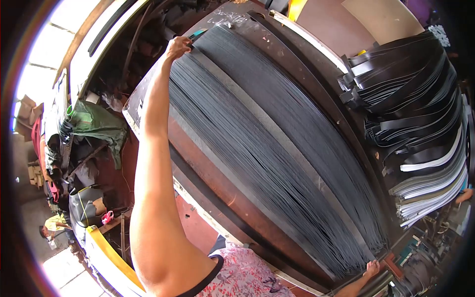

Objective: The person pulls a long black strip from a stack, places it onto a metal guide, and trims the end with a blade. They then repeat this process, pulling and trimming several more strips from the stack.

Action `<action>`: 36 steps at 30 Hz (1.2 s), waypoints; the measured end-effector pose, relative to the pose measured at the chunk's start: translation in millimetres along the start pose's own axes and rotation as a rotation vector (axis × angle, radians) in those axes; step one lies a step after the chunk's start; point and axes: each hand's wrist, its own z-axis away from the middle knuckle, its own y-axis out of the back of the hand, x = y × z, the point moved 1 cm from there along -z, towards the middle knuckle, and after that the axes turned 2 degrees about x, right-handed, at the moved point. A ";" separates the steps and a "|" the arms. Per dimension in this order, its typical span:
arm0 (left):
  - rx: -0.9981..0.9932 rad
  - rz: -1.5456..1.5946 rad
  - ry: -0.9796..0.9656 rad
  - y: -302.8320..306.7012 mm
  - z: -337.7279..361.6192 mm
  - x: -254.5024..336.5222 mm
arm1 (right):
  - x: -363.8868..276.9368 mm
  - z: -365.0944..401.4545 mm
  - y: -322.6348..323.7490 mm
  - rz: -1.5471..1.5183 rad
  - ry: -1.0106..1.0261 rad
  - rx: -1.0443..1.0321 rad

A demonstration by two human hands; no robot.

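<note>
Where the strips (262, 161) end at the upper left, the left hand (178, 48) curls its fingers just beside a teal tool (199, 33); whether it grips that tool, the strip ends or neither cannot be told at this distance. At the opposite end, lower right, the right hand (371, 269) has its fingers partly bent by the strip ends, too small in view to tell whether it has hold of anything. Between the hands, the strips lie lengthwise on the tabletop (222, 180) in two broad bunches, a flat grey band (277, 129) running between them.

Tangling seems the likeliest trouble: the strips are thin, many and loosely laid, so an uneven pull from one end could cross or drag neighbours. Their ragged ends at the lower right could snag too. If the teal tool has a blade, a finger so near it could be nicked.

For room, a long dark bar (307, 59) bounds the far side, with a strap pile (410, 94) beyond. On the near side, bare brown tabletop shows before a dark rail (208, 198), leaving some space. A red block (394, 266) stands close by the right hand, so clearance there looks tight.
</note>
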 end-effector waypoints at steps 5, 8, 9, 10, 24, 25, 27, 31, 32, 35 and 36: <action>0.009 0.014 0.083 -2.6 2.2 -8.7 | 18.5 -6.8 -3.5 0.004 -0.074 -0.003; 0.005 0.052 0.103 -0.2 7.7 -5.5 | 31.3 -17.3 -2.7 0.005 -0.112 0.004; -0.011 0.065 0.122 -0.1 8.4 -6.7 | 36.4 -22.1 -2.4 0.001 -0.123 0.008; -0.027 0.079 0.141 0.1 9.3 -7.6 | 41.9 -29.9 -0.6 -0.005 -0.137 0.014; -0.115 0.269 0.174 11.9 36.7 -18.1 | 174.5 -139.4 15.3 0.555 0.315 0.031; -0.141 0.391 0.122 -17.7 4.7 -114.0 | 210.3 -158.5 28.5 0.707 0.403 0.042; -0.124 0.075 0.081 29.8 24.0 -23.5 | 257.0 -165.7 68.6 0.927 0.461 0.102; 0.044 0.204 -0.191 19.7 2.4 -100.5 | 298.1 -149.5 146.8 0.398 -0.222 0.233; 0.065 0.265 -0.182 18.3 7.1 -83.7 | 282.9 -139.0 159.3 0.476 -0.182 0.253; 0.062 0.405 -0.188 9.9 16.3 -53.1 | 233.3 -102.6 192.8 0.421 -0.170 0.246; 0.070 0.363 -0.199 8.1 20.9 -35.0 | 240.3 -98.2 191.7 0.405 -0.151 0.225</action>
